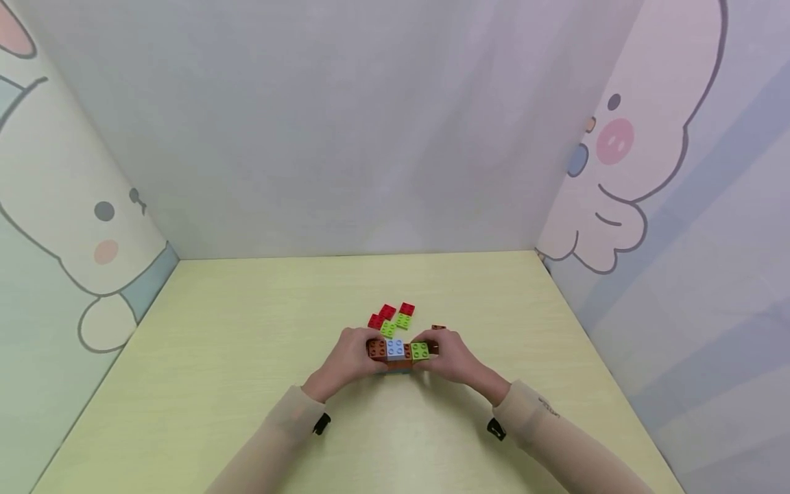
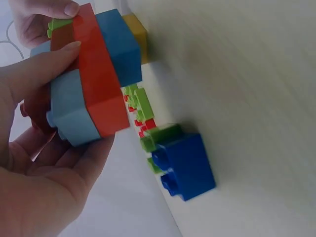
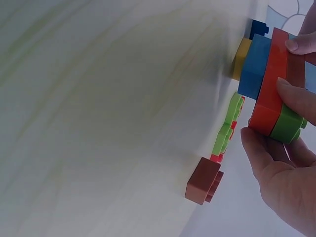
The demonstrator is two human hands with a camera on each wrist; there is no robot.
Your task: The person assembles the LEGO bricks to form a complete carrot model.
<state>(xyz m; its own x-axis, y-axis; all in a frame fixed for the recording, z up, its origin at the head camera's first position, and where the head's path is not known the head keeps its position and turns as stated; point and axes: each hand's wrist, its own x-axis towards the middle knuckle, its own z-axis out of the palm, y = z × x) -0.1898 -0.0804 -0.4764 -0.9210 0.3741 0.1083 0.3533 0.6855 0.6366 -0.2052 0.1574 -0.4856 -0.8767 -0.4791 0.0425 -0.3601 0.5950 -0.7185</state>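
Note:
Both hands hold a stack of toy building bricks close over the table. My left hand (image 1: 353,355) grips its left end, the thumb lying along the side. At the other end, the fingers and thumb of my right hand (image 1: 455,357) clasp the stack. A long red brick (image 2: 98,74) runs across it, with a blue brick (image 2: 121,52) and a yellow brick (image 3: 241,60) beneath. Above the red one are a light blue brick (image 2: 74,106), a brown piece and a green brick (image 3: 286,123). Another light blue brick (image 1: 396,350) tops the middle.
Beyond the stack, flat red bricks (image 1: 387,312) and lime green bricks (image 1: 404,320) lie on the pale yellow table (image 1: 247,309). A dark blue brick (image 2: 190,168) sits near the left hand, a brown brick (image 3: 202,180) near the right. Printed panels surround the table.

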